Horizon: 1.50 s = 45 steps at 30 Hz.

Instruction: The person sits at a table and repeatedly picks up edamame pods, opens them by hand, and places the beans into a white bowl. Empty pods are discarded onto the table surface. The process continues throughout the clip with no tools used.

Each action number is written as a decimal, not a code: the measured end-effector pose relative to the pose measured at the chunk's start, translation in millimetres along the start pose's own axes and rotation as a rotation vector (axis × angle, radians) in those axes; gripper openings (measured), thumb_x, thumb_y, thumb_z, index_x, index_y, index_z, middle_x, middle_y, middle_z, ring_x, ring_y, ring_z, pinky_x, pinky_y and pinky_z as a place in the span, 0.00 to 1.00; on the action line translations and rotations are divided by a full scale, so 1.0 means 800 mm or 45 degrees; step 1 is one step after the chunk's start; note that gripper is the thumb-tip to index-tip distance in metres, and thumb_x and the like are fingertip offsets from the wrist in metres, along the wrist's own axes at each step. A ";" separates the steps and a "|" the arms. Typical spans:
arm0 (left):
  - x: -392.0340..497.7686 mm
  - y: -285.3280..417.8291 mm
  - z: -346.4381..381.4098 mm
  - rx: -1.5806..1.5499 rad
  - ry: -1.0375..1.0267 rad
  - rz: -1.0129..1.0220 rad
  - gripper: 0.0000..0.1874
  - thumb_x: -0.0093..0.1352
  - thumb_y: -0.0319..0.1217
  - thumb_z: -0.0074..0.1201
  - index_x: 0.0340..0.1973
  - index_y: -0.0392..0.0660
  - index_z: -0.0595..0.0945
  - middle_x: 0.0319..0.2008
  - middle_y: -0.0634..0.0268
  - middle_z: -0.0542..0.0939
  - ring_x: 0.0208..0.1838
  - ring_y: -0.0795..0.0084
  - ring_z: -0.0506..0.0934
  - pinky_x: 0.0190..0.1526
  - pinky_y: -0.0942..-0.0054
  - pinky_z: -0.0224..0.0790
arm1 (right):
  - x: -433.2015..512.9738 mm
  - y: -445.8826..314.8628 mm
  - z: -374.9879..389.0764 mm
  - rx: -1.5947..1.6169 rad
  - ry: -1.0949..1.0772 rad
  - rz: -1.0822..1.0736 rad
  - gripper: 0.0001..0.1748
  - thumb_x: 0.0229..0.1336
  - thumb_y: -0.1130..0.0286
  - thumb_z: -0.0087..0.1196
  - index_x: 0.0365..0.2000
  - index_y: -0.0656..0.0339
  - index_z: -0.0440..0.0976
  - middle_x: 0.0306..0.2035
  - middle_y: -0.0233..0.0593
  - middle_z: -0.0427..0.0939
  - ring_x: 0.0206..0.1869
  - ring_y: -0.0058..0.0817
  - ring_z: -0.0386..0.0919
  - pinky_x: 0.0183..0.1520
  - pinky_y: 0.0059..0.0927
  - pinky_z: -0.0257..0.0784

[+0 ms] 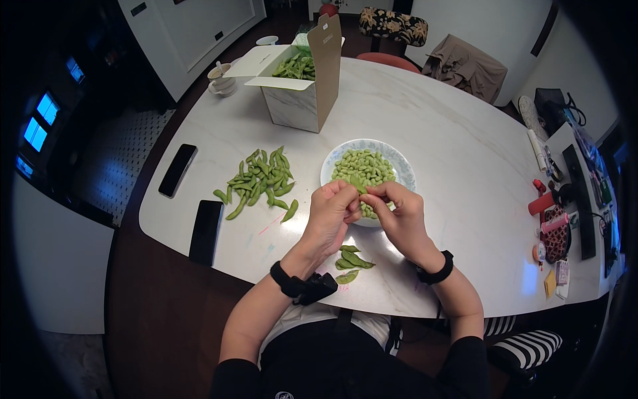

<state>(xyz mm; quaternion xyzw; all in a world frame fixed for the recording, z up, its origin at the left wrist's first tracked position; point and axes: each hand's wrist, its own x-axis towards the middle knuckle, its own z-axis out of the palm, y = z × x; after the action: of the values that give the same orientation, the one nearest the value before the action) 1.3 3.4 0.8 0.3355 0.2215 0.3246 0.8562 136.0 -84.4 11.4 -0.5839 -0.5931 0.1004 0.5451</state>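
Note:
Over the near part of a patterned plate (402, 164), my left hand (335, 207) and my right hand (398, 207) pinch one green edamame pod (358, 184) between them. Shelled green beans (364, 167) cover much of the plate's middle. To the left of the plate lies a heap of whole edamame pods (261, 177), with a few lying apart from it. Several more pods (353, 260) rest on the tabletop below my hands, between my wrists. Whether the held pod is split cannot be told, since my fingers hide part of it.
An upright cardboard box (291, 107) with raised flaps holds more pods at the back. A mug (222, 82) with a utensil stands left of it. Two dark phones (178, 170) lie near the left edge of the marble-look table (448, 144). Small items, including a red cylinder (542, 203), crowd the right side.

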 end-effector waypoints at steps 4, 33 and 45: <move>0.000 -0.006 0.008 0.068 0.037 0.099 0.10 0.71 0.20 0.51 0.26 0.43 0.72 0.22 0.68 0.73 0.22 0.81 0.64 0.26 0.79 0.55 | 0.006 0.005 -0.011 0.510 -0.101 0.538 0.06 0.66 0.74 0.62 0.36 0.69 0.82 0.29 0.36 0.84 0.29 0.17 0.78 0.32 0.22 0.72; 0.019 -0.018 0.004 0.741 -0.060 0.231 0.20 0.76 0.28 0.57 0.62 0.35 0.77 0.32 0.73 0.79 0.33 0.87 0.73 0.36 0.85 0.67 | 0.005 0.021 -0.009 -0.060 -0.017 0.284 0.04 0.68 0.76 0.58 0.36 0.67 0.77 0.27 0.29 0.77 0.29 0.12 0.71 0.33 0.19 0.69; 0.022 -0.021 0.006 1.312 0.130 0.741 0.16 0.71 0.23 0.62 0.54 0.34 0.83 0.33 0.68 0.81 0.31 0.83 0.73 0.35 0.80 0.69 | 0.008 0.023 -0.011 -0.083 0.006 0.294 0.08 0.65 0.76 0.58 0.40 0.71 0.80 0.27 0.42 0.80 0.26 0.24 0.76 0.31 0.28 0.72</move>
<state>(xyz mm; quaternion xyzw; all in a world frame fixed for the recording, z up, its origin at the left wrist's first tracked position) 23.1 4.5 -10.6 0.7389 0.2901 0.4123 0.4470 155.4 -77.9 4.2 -0.6658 -0.5238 0.1419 0.5121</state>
